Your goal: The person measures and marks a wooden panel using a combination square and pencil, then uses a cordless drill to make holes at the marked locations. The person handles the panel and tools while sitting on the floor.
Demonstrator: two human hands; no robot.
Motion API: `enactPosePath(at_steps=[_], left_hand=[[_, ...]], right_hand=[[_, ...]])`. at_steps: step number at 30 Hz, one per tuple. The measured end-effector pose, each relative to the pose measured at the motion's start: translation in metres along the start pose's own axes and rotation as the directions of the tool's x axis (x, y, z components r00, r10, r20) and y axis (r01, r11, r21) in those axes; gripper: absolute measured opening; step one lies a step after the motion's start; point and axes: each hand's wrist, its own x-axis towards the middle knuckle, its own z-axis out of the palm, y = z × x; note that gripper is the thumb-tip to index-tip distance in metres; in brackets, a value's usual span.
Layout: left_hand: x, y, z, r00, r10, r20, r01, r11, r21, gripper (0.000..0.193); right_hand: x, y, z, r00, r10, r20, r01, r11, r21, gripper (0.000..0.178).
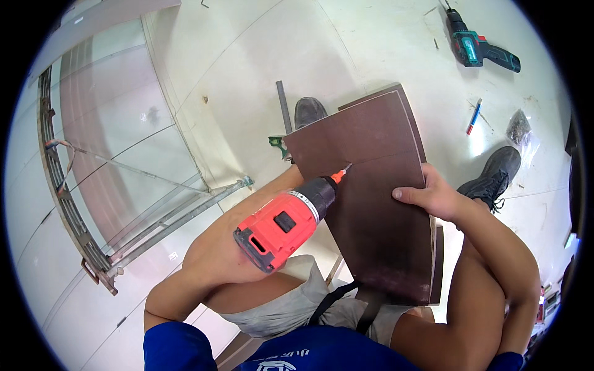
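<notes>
A dark brown board rests across my lap, tilted, with at least one more brown board showing behind its edges. My right hand grips the top board's right edge, thumb on the face and fingers hidden behind. A red cordless drill lies over the board's left side. Its bit meets the face near a faint line crossing the board. My left forearm leads under the drill body, which hides most of my left hand and the drill's handle.
On the tiled floor lie a green-and-black drill, a blue-and-red pencil, a plastic bag of small dark pieces and a green-handled try square. A metal frame stands at the left. My shoes flank the boards.
</notes>
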Motion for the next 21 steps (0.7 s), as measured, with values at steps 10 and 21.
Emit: enactPosePath(at_steps=[10,21], left_hand=[[-0.001,-0.006,0.006,0.996,0.092,-0.016,-0.091,0.996,0.014,0.043],[-0.003,-0.007,0.01,0.999,0.025,-0.033,-0.027,0.999,-0.046,0.049]], right_hand=[[0.003,0.007,-0.004,0.999,-0.035,0.033,0.036,0.998,-0.047,0.044],[0.002,-0.001,-0.002,0.997,-0.06,0.054,0.064,0.994,-0.086,0.036]])
